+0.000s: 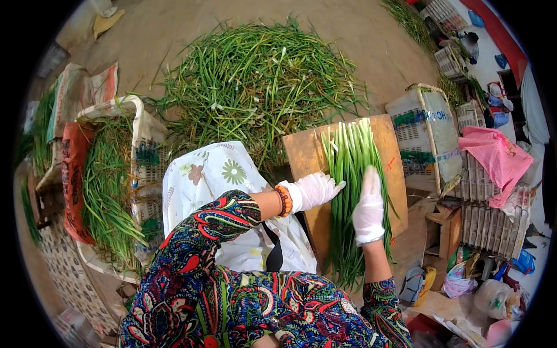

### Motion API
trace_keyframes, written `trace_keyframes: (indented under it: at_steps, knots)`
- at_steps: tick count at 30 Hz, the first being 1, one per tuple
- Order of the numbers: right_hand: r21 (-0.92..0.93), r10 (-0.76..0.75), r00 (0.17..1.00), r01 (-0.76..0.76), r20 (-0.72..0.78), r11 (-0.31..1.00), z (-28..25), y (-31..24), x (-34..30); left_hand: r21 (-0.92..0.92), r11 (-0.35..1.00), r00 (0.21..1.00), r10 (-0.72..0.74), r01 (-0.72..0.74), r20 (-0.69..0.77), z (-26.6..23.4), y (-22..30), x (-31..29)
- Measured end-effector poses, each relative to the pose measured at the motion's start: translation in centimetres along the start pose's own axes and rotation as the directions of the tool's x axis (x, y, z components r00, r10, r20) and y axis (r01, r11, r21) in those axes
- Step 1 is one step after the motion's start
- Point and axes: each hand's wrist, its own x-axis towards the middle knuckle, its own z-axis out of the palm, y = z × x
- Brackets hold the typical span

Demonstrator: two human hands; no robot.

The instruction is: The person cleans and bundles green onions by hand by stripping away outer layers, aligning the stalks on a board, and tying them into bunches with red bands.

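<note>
left hand [313, 191] | right hand [369, 207] — both gloved, flat and unclenched, flanking the green-stalk bundle [349, 174] to square it | wooden board [301, 153] under it | loose pile [255, 75] at 12 o'clock

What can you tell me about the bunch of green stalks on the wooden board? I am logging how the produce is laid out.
The bunch of long green stalks lies flat and roughly straight along the brown wooden board, pale whitish ends pointing away from the person, darker green ends hanging past the near edge. The stalks look fresh and thin, gathered side by side. The white-gloved left hand touches its left side; the white-gloved right hand rests flat on top.
</note>
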Motion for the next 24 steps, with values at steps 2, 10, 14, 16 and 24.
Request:
trace_keyframes:
  at_steps: [2, 10, 14, 16, 24]
  knots:
    - [0.013, 0.002, 0.998, -0.002, 0.068, 1.0, 1.2, -0.9, -0.9, 0.001, 1.0, 1.0, -0.015, 0.015, -0.008, 0.3, 0.4, 0.1]
    - [0.193, -0.099, 0.994, 0.089, 0.046, 0.977, 1.3, -0.2, -0.7, -0.108, 0.994, 0.999, 0.032, -0.033, -0.012, 0.1, 0.0, -0.2]
    - [0.215, -0.07, 0.993, 0.049, 0.093, 0.975, 2.4, -1.4, -2.3, -0.198, 0.98, 0.997, 0.022, -0.007, 0.073, -0.1, -0.2, -0.3]
    - [0.166, -0.068, 0.994, 0.054, 0.081, 0.985, 2.1, -1.6, -1.9, -0.194, 0.981, 0.997, -0.003, 0.019, 0.083, -0.7, 0.0, -0.6]
    - [0.118, -0.096, 0.991, 0.106, -0.092, 0.987, -1.7, -3.2, -0.2, -0.332, 0.927, 0.985, -0.16, 0.172, 0.063, -2.5, -0.4, 0.5]
